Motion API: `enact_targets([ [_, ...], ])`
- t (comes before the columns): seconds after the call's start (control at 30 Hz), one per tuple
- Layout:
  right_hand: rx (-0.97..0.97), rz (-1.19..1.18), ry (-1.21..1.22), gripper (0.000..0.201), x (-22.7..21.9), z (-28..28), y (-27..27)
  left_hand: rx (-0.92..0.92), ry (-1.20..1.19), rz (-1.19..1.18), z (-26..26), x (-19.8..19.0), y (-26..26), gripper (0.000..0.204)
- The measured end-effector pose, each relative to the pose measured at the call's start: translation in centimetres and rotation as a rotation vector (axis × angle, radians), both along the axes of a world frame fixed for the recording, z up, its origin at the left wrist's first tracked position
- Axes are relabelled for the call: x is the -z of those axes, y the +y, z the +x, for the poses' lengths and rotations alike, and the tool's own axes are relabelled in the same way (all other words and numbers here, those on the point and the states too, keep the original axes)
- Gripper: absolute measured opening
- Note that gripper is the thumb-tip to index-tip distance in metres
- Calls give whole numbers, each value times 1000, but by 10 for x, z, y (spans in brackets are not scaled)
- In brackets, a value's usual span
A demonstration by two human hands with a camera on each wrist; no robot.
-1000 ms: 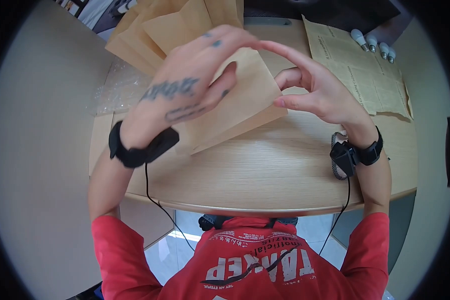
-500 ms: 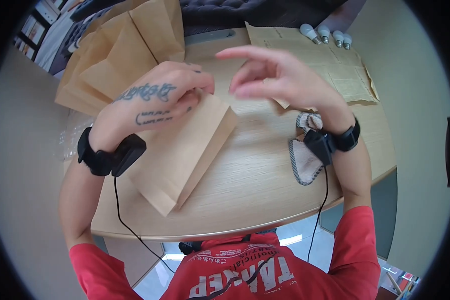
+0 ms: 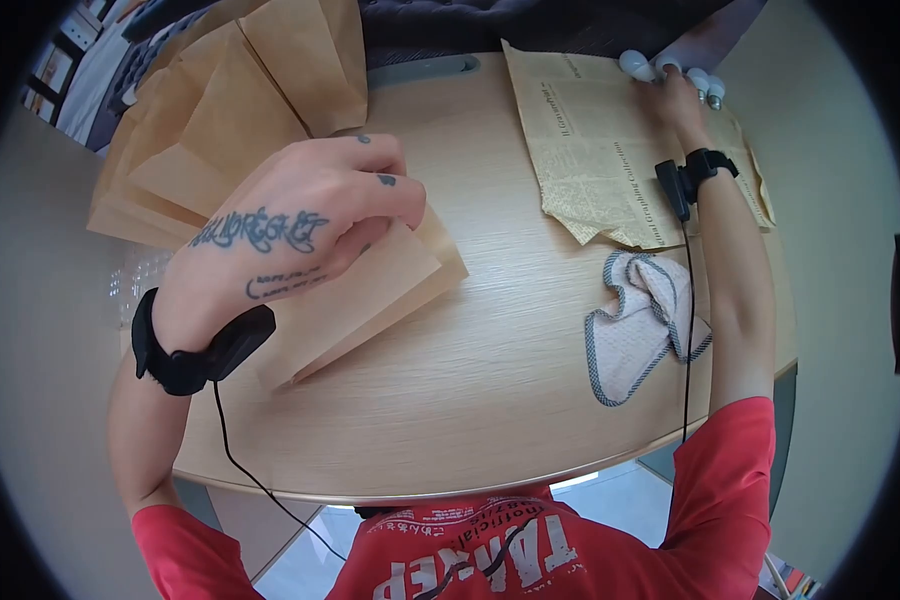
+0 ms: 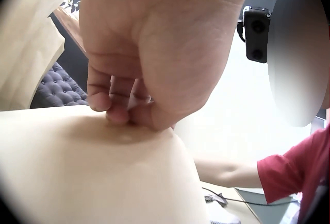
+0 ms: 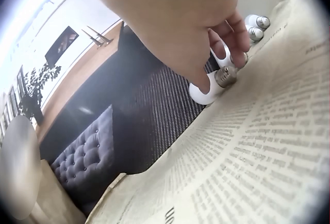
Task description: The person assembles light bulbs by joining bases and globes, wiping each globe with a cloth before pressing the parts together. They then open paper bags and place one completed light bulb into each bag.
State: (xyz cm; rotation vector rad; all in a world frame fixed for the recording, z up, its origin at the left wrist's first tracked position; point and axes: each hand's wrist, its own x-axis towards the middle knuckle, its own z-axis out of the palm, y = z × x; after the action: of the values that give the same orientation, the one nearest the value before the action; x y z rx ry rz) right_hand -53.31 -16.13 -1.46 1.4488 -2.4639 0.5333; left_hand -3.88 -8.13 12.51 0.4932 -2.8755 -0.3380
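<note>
My left hand [image 3: 310, 210] pinches the upper edge of a small brown paper bag [image 3: 355, 310]. In the left wrist view, the curled fingertips of that hand [image 4: 160, 49] press together at the bag's edge [image 4: 98, 172]. At the back right, my right hand [image 3: 675, 105] is among several white light bulbs [image 3: 635, 66]. In the right wrist view, the right hand [image 5: 180, 23] has thumb and fingers round one bulb [image 5: 220, 52], partly hidden. Another bulb [image 5: 203, 95] lies against the thumb, its metal base towards the fingers.
Printed brown paper [image 3: 590, 150] lies under and in front of the bulbs. A checked-edge cloth [image 3: 625, 350] lies on the table [image 3: 490, 400] near my right forearm. Larger brown paper bags [image 3: 200, 130] stand at the back left, beside clear plastic [image 3: 140, 275].
My right hand has left the small bag and moved to the bulbs at the back right. My left hand has stayed at the bag, which has shifted left and tilted. The cloth is uncovered.
</note>
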Motion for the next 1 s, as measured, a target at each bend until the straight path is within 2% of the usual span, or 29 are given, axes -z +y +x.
enact_targets([
  [0.13,12,109,-42,54,9,-13,-15,35,60,3,-1,3,-3,27],
  [0.2,37,107,-76,46,12,-10,-13,20,56,10,0,5,-5,27],
  [0.3,-25,78,-129,48,6,-3,-3,19,60,-3,-2,3,-4,27],
  [0.4,-214,-28,-147,52,-11,12,7,34,103,-8,-3,2,-4,26],
  [0.5,-430,-130,-454,50,-48,68,35,42,133,-33,-4,0,-4,25],
  [0.6,-752,-180,-763,40,-83,121,67,47,168,-57,-5,-4,-5,23],
  [0.7,-955,-120,-846,32,-113,165,95,56,196,-81,-7,-7,-5,21],
  [0.8,-1036,49,-906,30,-124,197,113,40,198,-77,-7,-9,-3,19],
  [0.9,-1068,175,-970,28,-112,222,115,41,210,-78,-8,-10,-1,17],
  [1.0,-1054,214,-853,27,-93,237,112,37,212,-83,-8,-11,3,17],
])
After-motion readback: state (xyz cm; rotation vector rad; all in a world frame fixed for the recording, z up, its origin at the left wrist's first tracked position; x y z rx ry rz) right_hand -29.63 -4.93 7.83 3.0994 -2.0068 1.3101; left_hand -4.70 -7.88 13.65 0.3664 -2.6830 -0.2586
